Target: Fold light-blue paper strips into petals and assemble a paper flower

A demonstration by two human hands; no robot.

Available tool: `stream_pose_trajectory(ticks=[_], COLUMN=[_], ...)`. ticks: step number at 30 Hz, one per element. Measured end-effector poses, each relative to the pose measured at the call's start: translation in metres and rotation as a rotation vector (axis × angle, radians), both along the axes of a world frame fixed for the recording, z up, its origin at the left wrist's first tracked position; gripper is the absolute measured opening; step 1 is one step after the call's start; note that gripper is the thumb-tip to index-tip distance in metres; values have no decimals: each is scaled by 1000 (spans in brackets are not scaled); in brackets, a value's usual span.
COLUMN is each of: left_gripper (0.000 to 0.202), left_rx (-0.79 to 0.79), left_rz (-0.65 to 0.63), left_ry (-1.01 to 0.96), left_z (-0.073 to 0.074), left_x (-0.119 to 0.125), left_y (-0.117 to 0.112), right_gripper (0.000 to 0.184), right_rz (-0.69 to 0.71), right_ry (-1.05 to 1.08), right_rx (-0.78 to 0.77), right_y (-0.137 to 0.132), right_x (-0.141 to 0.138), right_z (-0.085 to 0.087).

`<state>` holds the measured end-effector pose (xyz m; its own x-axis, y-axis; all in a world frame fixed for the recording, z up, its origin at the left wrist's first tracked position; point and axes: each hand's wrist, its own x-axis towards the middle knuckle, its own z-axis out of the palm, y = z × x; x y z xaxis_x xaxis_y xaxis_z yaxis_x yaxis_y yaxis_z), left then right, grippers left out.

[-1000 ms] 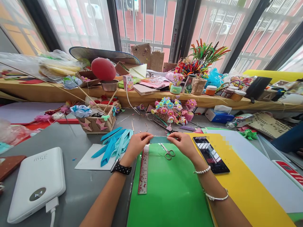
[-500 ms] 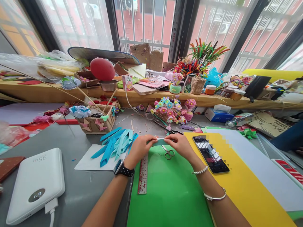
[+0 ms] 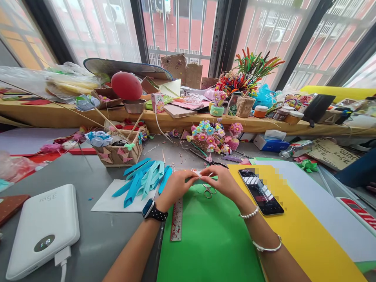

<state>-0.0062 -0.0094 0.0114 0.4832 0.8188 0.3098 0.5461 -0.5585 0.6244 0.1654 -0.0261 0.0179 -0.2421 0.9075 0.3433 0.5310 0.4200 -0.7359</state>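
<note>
The paper strip (image 3: 201,173) sits at the green sheet's (image 3: 211,239) far edge, pinched between your left hand (image 3: 175,187) and right hand (image 3: 223,181), fingertips closed on it. Scissors (image 3: 208,190) lie just beneath; the ruler (image 3: 176,219) lines the sheet's left edge.

On the desk (image 3: 96,231), a ruler (image 3: 176,219) lies along the left edge of a paper sheet (image 3: 211,243), scissors (image 3: 209,190) at its far end. A phone (image 3: 261,192) lies right, a power bank (image 3: 44,229) far left, a basket (image 3: 119,150) behind.
</note>
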Motion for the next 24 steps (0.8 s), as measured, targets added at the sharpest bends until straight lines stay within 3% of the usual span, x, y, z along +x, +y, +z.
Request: stream_pose_trajectory(ticks=[3, 8, 14, 19, 24], left_gripper=[23, 25, 25, 21, 19], left_rx=[-6, 8, 154, 184, 176], left_rz=[-14, 71, 258, 60, 78], left_ry=[0, 21, 105, 110, 139], left_z=[0, 1, 5, 3, 0], left_x=[1, -9, -15, -5, -6], left_y=[0, 5, 4, -1, 2], right_gripper=[13, 12, 13, 12, 11], right_rz=[-2, -101, -161, -60, -88], right_ry=[-110, -171, -198, -203, -177], right_rx=[35, 86, 82, 111, 103], right_y=[-1, 2, 3, -1, 0], right_x=[-6, 6, 11, -4, 1], right_z=[-1, -1, -1, -4, -4])
